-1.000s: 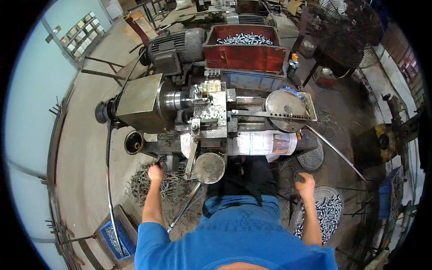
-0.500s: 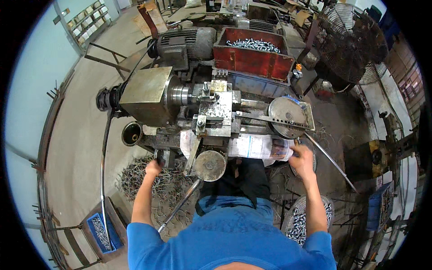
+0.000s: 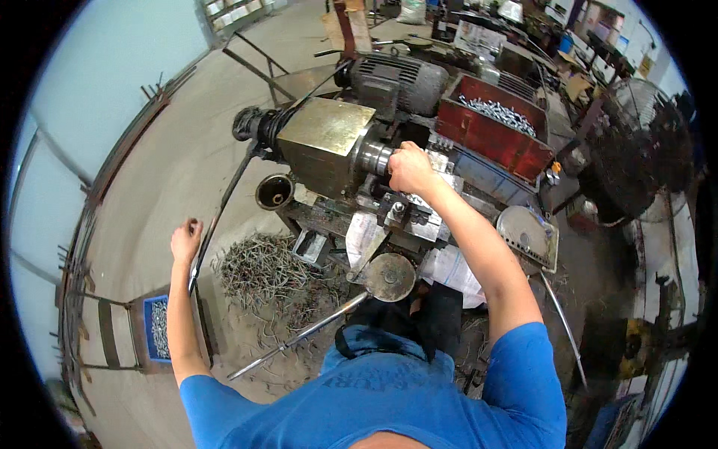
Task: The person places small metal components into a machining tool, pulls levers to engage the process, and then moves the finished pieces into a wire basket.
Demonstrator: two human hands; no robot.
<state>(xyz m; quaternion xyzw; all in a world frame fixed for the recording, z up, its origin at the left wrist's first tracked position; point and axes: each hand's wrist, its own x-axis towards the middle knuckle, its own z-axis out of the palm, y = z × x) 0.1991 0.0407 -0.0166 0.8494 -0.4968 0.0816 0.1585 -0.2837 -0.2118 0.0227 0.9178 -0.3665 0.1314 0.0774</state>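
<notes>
My right hand [image 3: 411, 169] reaches over the lathe and is closed at the front of the bright round spindle nose [image 3: 374, 158]. Its fingertips and whatever they hold are hidden. Off to the left, my left hand [image 3: 185, 241] is raised just beside a long metal lever [image 3: 224, 203], apart from it. Its fingers are curled together, and something small and dark shows at their tips, too small to name. Under my right forearm lies the metal cross slide [image 3: 422, 223], with a round handle disc [image 3: 390, 277] in front of it.
A blue bin of small metal parts [image 3: 148, 329] stands at lower left. Tangled metal shavings [image 3: 262, 273] cover the floor beside the machine. Behind it are a motor [image 3: 404, 81] and a red box [image 3: 479, 123] of shiny parts. A large fan [image 3: 636, 150] stands at right.
My right hand has left the paper on the right and moved up to the spindle. My left hand has moved left from the small metal box to beside the lever. The view has turned.
</notes>
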